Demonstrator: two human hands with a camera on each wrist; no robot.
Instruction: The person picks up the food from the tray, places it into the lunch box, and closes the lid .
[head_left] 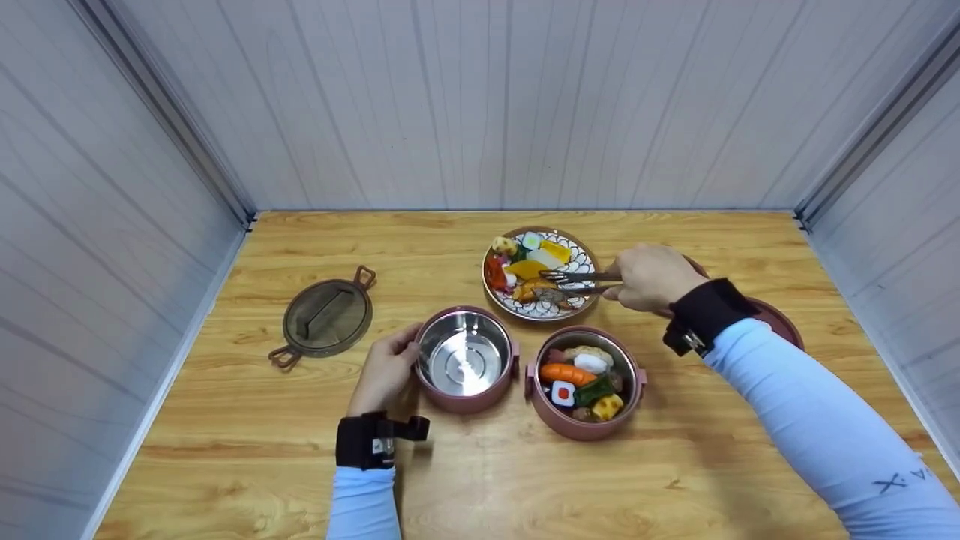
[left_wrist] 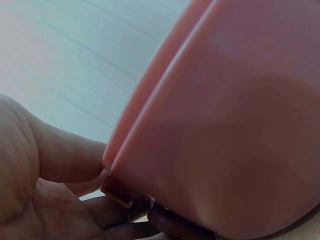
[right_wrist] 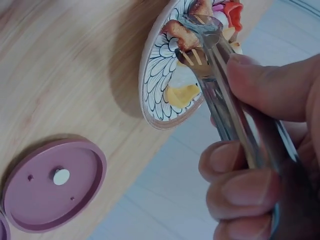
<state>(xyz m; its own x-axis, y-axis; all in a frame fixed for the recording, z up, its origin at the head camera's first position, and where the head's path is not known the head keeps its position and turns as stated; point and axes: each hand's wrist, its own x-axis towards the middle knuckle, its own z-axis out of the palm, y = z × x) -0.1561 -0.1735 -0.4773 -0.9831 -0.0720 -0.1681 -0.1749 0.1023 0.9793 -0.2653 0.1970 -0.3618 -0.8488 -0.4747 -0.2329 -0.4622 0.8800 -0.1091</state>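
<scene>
My right hand (head_left: 652, 277) grips metal food tongs (right_wrist: 233, 107), one end fork-shaped. The tong tips straddle a browned fried piece (right_wrist: 182, 36) on the patterned plate (head_left: 517, 308); whether they pinch it I cannot tell. Other toy foods crowd the plate, among them yellow, white and red pieces. At the left, my left hand (head_left: 386, 367) holds the side of a pink lunch container (head_left: 463, 403), thumb at its rim and fingers near a latch in the left wrist view. Its steel inside is bare. Right beside it stands a second pink container (head_left: 581, 430) full of toy food.
A dark oval lid (head_left: 328, 318) with a handle and two looped ends lies on the table at left. Pink lids (right_wrist: 55, 185) lie at right, partly hidden under my right forearm in the head view. Pale panels (head_left: 465, 105) wall the table's back and sides.
</scene>
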